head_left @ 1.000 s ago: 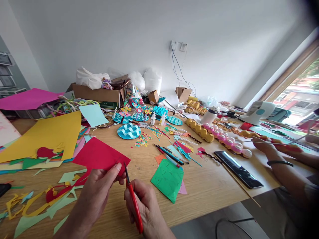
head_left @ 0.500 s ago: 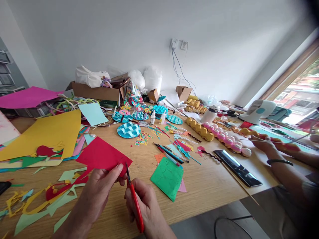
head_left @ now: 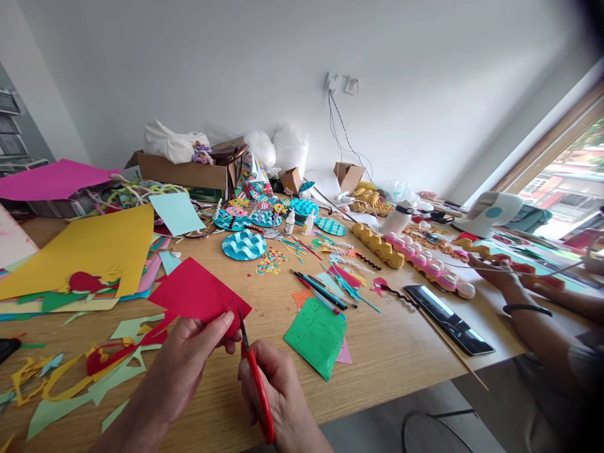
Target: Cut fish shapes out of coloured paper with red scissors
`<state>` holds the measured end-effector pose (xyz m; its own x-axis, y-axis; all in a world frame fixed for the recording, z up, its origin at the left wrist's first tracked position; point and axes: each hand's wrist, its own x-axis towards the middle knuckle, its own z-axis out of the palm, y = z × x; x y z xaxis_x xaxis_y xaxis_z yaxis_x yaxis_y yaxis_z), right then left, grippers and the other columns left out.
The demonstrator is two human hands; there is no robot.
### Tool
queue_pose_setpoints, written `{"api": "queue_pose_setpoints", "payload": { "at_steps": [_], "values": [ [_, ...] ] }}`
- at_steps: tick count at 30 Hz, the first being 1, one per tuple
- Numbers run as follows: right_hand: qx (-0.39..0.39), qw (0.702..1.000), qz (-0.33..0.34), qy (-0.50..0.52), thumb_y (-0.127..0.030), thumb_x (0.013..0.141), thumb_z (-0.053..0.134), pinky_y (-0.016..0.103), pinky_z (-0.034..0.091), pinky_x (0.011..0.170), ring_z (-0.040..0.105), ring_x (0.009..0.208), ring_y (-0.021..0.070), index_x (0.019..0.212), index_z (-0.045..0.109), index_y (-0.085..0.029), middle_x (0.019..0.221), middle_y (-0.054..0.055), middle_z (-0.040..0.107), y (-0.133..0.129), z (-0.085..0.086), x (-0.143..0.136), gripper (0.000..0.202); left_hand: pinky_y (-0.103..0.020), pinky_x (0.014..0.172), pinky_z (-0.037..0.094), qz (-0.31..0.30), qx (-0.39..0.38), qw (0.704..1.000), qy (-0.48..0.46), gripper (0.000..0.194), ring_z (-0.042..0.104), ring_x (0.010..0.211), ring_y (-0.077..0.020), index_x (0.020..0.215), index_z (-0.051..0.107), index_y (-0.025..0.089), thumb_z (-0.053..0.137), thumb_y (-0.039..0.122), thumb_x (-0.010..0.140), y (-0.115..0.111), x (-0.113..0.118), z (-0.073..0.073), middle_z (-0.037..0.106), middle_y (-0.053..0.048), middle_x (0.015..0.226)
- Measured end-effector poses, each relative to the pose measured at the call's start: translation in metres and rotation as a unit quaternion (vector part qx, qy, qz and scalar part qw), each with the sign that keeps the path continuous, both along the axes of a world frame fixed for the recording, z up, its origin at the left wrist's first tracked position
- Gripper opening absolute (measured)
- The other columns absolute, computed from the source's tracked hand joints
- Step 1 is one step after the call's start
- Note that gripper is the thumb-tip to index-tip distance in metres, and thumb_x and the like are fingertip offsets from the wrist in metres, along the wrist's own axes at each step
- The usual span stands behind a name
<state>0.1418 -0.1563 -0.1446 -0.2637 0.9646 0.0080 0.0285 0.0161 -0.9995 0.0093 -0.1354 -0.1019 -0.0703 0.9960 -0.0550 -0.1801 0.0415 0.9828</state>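
Observation:
My left hand [head_left: 191,355] pinches the lower edge of a sheet of red paper [head_left: 195,289], thumb on top and fingers beneath. Red-handled scissors [head_left: 258,384] are in my right hand [head_left: 280,384], blades pointing up and away, at the paper's right corner. How far the blades are parted is hard to make out. Right of my hands lies a green paper piece [head_left: 316,338] with pencil outlines on it. Paper offcuts [head_left: 94,384] in light green, yellow and red are scattered left of my left wrist.
Pencils [head_left: 321,292] lie beyond the green paper, near a dark phone [head_left: 448,319]. A yellow sheet [head_left: 94,245] covers the left side. Wavy blue discs [head_left: 244,245] and glue bottles [head_left: 289,223] stand farther back. At right, another person's hand [head_left: 495,277] holds an egg-carton strip.
The red paper and scissors have barely shifted, slightly to the right. The other person's hand at right has moved a little with its strip.

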Motion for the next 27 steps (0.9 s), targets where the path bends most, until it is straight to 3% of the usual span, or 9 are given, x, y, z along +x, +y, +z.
{"api": "queue_pose_setpoints", "payload": {
  "at_steps": [7,15,27],
  "values": [
    [0.009,1.000,0.004,-0.016,-0.054,0.083,0.051,0.020,0.023,0.044,0.028,0.054,0.0102,0.058,0.039,-0.021,0.055,-0.004,0.031,-0.0006,-0.0014,0.0016,0.044,-0.025,0.056,0.048,-0.005,-0.016,1.000,-0.008,0.017,0.058,0.056,-0.0154,0.055,0.072,0.018,0.072,0.030,0.067,-0.0018,-0.0042,0.0007,0.068,0.000,0.053],
    [-0.019,1.000,0.015,-0.005,-0.042,0.083,0.053,0.020,0.025,0.042,0.030,0.049,0.0088,0.060,0.040,-0.021,0.054,-0.006,0.033,-0.0038,0.0023,0.0020,0.034,-0.026,0.056,0.049,-0.019,-0.022,0.999,-0.014,0.016,0.058,0.056,-0.0153,0.058,0.072,0.019,0.072,0.031,0.067,-0.0031,-0.0035,0.0020,0.069,0.001,0.055],
    [0.004,1.000,0.005,-0.021,-0.053,0.085,0.051,0.020,0.024,0.044,0.029,0.053,0.0096,0.058,0.039,-0.021,0.053,-0.005,0.032,-0.0036,-0.0008,0.0035,0.044,-0.026,0.055,0.048,-0.029,-0.032,0.999,-0.004,0.016,0.057,0.056,-0.0152,0.058,0.070,0.019,0.073,0.032,0.067,-0.0046,-0.0028,0.0045,0.069,0.001,0.056]
  ]
}}
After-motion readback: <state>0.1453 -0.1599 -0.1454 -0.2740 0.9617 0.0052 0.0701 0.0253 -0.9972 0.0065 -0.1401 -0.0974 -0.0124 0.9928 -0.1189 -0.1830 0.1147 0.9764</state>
